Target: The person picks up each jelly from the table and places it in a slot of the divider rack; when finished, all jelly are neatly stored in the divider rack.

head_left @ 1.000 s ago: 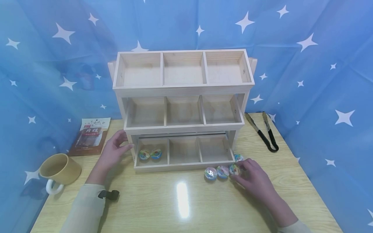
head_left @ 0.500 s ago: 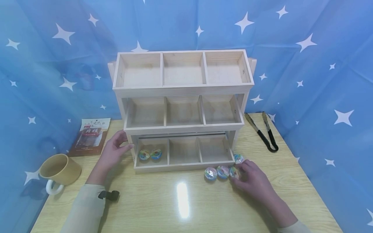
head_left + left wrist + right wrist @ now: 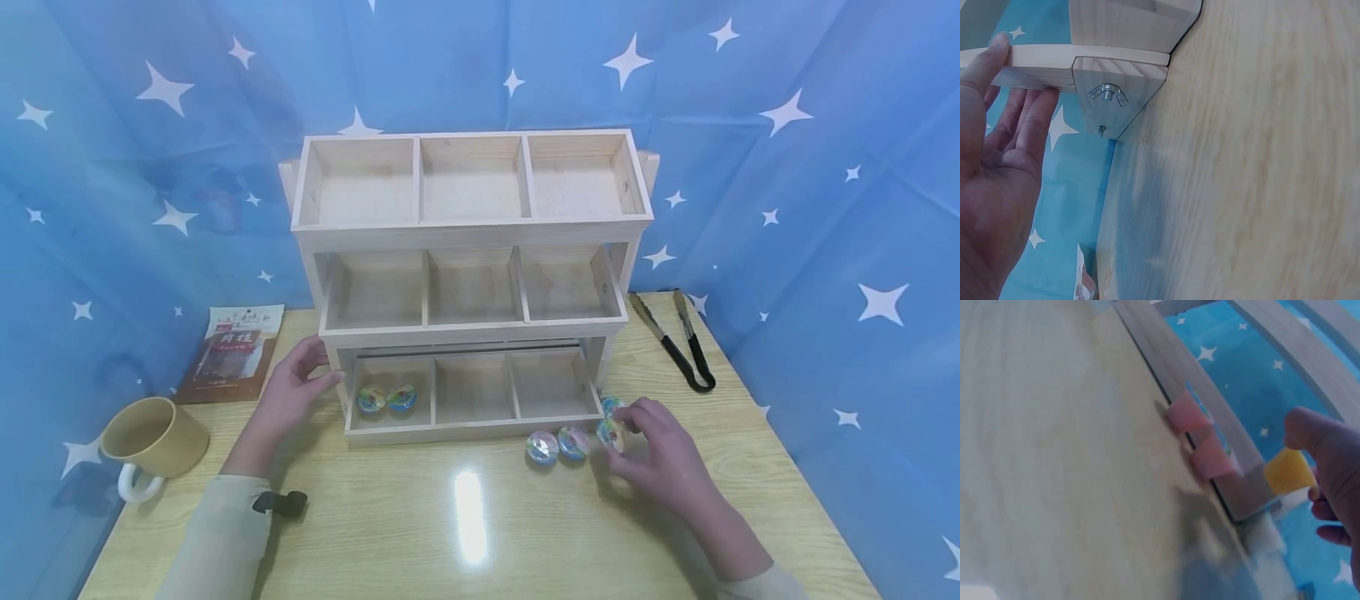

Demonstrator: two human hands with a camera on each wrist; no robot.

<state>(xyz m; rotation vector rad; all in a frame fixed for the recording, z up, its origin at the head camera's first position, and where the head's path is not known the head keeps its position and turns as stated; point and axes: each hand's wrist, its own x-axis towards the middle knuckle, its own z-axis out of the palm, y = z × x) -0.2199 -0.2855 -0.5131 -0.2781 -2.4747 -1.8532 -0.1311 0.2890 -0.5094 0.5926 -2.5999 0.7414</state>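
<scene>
1. A person's right grip (image 3: pixel 660 457) pinches a small yellow cup (image 3: pixel 1289 471) between thumb and fingers beside the bottom tier's right front corner; the cup appears clear of the table (image 3: pixel 375 525).
2. The left grip (image 3: pixel 294 387) holds a side board of the three-tier wooden rack (image 3: pixel 472 234), thumb on one face and fingers on the other.
3. Two pink cups (image 3: pixel 1187 414) stand side by side just in front of the bottom tier, with another cup (image 3: pixel 612 405) near the rack's right side.
4. Two more cups (image 3: pixel 371 399) sit in the bottom tier's left compartment (image 3: pixel 393 371).
5. The yellow cup looks light, its wall probably thin and slightly yielding, its shiny lid likely slippery; the sides just below the rim seem the surest hold, squeezed gently to avoid denting.
6. A tan mug (image 3: pixel 168 437) stands at left, black-handled tongs (image 3: pixel 681 354) lie at right.
</scene>
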